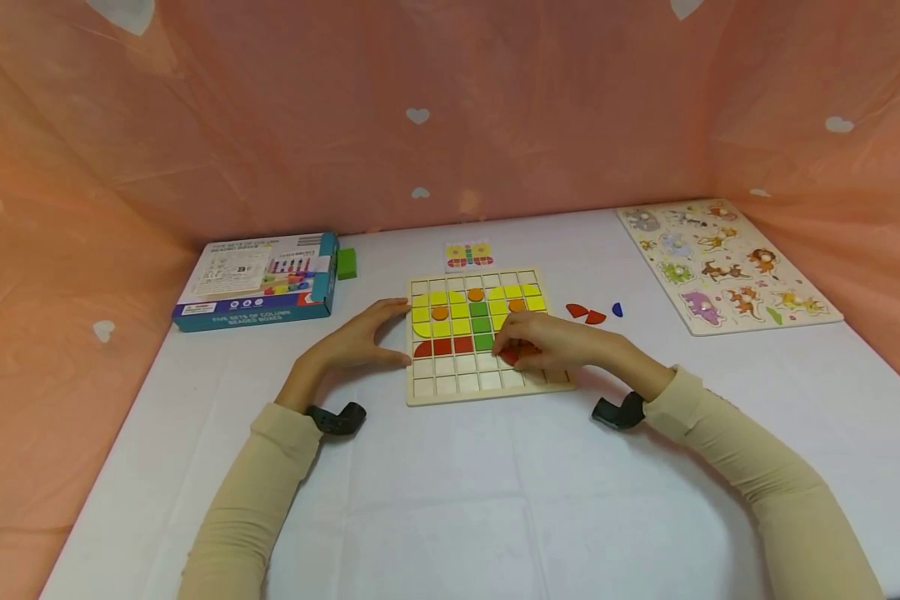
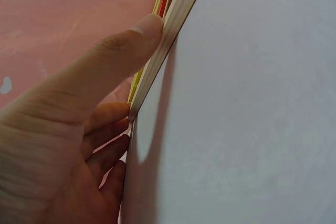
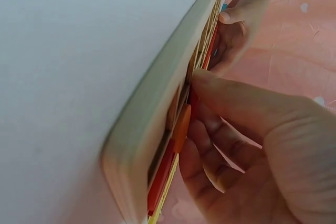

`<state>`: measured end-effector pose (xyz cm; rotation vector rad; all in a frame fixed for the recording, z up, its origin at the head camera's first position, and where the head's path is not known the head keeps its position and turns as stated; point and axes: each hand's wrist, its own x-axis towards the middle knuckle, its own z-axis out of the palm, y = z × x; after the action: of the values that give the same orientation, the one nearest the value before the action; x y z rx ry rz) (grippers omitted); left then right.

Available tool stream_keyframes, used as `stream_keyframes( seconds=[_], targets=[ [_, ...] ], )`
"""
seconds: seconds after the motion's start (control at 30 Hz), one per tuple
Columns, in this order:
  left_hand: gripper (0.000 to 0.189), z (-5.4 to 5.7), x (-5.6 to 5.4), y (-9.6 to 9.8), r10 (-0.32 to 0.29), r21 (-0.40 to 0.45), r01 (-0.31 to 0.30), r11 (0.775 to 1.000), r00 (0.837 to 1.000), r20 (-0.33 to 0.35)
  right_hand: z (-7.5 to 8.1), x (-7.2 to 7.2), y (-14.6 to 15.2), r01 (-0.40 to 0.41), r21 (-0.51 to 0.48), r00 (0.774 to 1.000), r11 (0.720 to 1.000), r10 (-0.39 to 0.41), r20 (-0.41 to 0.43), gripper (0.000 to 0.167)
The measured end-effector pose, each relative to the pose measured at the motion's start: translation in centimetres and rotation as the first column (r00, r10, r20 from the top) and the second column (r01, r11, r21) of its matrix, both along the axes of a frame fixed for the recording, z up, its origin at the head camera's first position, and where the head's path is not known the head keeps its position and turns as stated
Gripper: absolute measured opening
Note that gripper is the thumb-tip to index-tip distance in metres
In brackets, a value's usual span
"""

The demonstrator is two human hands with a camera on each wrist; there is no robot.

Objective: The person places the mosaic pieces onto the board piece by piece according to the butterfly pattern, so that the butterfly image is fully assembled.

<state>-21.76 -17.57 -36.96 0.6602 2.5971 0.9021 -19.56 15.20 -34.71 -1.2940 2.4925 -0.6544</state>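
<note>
A wooden grid board (image 1: 450, 387) lies on the table, with yellow, green, orange and red pieces set in its cells. My left hand (image 1: 360, 337) rests against the board's left edge, thumb and fingers spread. In the left wrist view, the thumb (image 2: 149, 27) touches the wooden rim. Over the lower right part of the board, my right hand (image 1: 555, 340) pinches a red piece (image 1: 508, 356) between thumb and fingers. The right wrist view shows this red piece (image 3: 194, 103) partly hidden behind the thumb, with an orange piece (image 3: 181, 127) beside the fingers.
A pattern card (image 1: 468, 255) lies behind the board. Loose red pieces (image 1: 595, 317) and a blue piece (image 1: 617, 309) lie to its right. An animal puzzle (image 1: 727, 267) is at far right. At left are a boxed bead set (image 1: 258, 279) and a green block (image 1: 347, 263).
</note>
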Motion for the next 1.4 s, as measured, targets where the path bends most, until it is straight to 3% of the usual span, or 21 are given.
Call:
stream_keyframes(
  seconds=[0.27,0.73,0.9,1.4],
  targets=[
    [0.092,0.1,0.2,0.1,0.018,0.007,-0.018,1.000,1.000,0.024,0.1,0.1,0.0,0.000,0.007,1.000,1.000,0.000,0.004,0.025],
    [0.093,-0.1,-0.1,0.1,0.009,-0.006,-0.009,1.000,1.000,0.008,0.2,-0.1,0.4,-0.011,-0.017,1.000,1.000,0.011,-0.006,0.025],
    [0.092,-0.1,0.0,0.0,0.002,-0.005,-0.002,1.000,1.000,0.003,0.3,-0.4,1.1,-0.001,-0.033,1.000,0.999,0.000,-0.030,0.016],
    [0.091,-0.2,-0.1,-0.1,0.001,-0.005,-0.001,1.000,1.000,-0.004,0.3,-0.5,1.5,0.054,-0.041,0.998,0.998,-0.052,0.047,0.011]
  ],
)
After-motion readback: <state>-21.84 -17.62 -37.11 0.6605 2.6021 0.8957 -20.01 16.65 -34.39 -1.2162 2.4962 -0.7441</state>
